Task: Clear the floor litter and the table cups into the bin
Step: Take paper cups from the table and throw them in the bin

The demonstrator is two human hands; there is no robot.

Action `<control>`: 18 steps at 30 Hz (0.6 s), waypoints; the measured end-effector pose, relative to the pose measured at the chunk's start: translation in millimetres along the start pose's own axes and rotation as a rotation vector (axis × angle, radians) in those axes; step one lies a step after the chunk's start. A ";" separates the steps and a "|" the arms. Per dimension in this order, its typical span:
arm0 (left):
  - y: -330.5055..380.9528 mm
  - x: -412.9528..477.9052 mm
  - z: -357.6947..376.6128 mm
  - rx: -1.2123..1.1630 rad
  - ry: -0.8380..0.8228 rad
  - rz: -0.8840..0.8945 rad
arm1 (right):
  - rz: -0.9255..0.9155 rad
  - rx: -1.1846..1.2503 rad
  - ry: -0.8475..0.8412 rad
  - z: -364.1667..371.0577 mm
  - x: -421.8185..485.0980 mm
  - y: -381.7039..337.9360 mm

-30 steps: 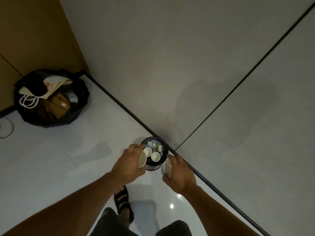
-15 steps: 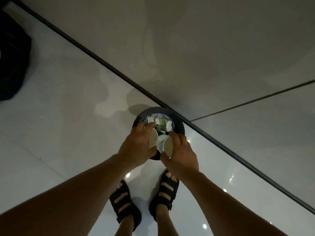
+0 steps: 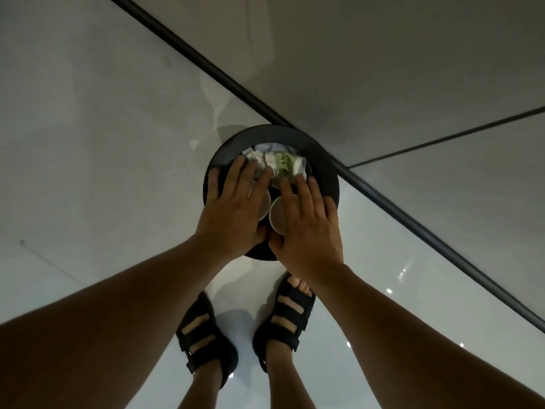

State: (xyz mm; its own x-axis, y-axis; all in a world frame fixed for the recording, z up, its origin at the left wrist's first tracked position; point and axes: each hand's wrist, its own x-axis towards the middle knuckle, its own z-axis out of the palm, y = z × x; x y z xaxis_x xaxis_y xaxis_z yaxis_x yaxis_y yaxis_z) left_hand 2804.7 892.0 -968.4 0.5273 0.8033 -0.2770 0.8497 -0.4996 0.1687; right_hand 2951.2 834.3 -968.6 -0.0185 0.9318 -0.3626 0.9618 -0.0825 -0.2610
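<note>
A round black bin [image 3: 323, 160] stands on the floor against the wall, filled with crumpled white and green paper [image 3: 283, 165]. Two white paper cups lie side by side at the near part of its mouth: one cup [image 3: 264, 206] under my left hand [image 3: 233, 208], the other cup [image 3: 278, 215] under my right hand [image 3: 308, 224]. Both hands lie flat over the bin with straight fingers and press down on the cups. Most of each cup is hidden by the hand above it.
A black skirting strip [image 3: 206, 66] runs diagonally where the glossy white floor [image 3: 88, 143] meets the grey wall [image 3: 383, 54]. My feet in black sandals [image 3: 206, 340] stand just in front of the bin.
The view has come much closer to the bin. My hands went from gripping the cups at their sides to lying flat on top of them, and the cups now sit in the bin's mouth.
</note>
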 end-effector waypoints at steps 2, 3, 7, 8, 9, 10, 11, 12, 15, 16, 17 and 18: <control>-8.7 -1.2 5.0 0.036 0.017 -0.002 | 0.001 0.015 -0.013 4.3 2.5 2.9; -12.1 -1.5 5.8 0.045 0.015 0.002 | -0.001 0.019 -0.022 4.5 3.3 3.4; -15.5 -5.9 -7.8 0.012 -0.045 0.016 | -0.002 0.050 -0.081 -6.9 1.4 2.5; -15.6 -9.0 -15.9 0.003 -0.064 0.011 | 0.004 0.059 -0.087 -13.6 -2.1 1.9; -15.8 -13.0 -25.3 0.000 -0.084 0.005 | 0.013 0.066 -0.091 -21.6 -6.7 1.3; -15.3 -18.0 -36.3 0.001 -0.109 0.001 | 0.025 0.071 -0.100 -30.8 -12.7 1.1; -14.4 -23.1 -48.5 0.004 -0.129 -0.004 | 0.040 0.067 -0.113 -40.8 -19.1 1.3; -13.1 -27.7 -62.5 0.008 -0.136 -0.008 | 0.055 0.061 -0.123 -52.4 -25.6 1.7; -5.6 -41.1 -110.5 0.009 -0.146 -0.015 | 0.096 0.061 -0.130 -90.7 -44.9 1.6; -1.9 -44.9 -129.1 0.006 -0.139 -0.014 | 0.110 0.065 -0.128 -106.5 -51.4 0.8; 2.5 -49.3 -147.3 0.009 -0.128 -0.011 | 0.125 0.070 -0.127 -122.5 -58.6 -0.8; 7.3 -53.6 -165.3 0.010 -0.120 -0.008 | 0.141 0.075 -0.131 -138.8 -65.9 -3.2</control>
State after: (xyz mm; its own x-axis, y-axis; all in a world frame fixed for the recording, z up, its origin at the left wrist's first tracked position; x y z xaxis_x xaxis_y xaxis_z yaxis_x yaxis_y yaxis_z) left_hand 2783.2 898.9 -796.0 0.5159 0.7629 -0.3897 0.8535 -0.4969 0.1572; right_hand 2987.2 822.3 -819.7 0.0749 0.8558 -0.5119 0.9345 -0.2394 -0.2636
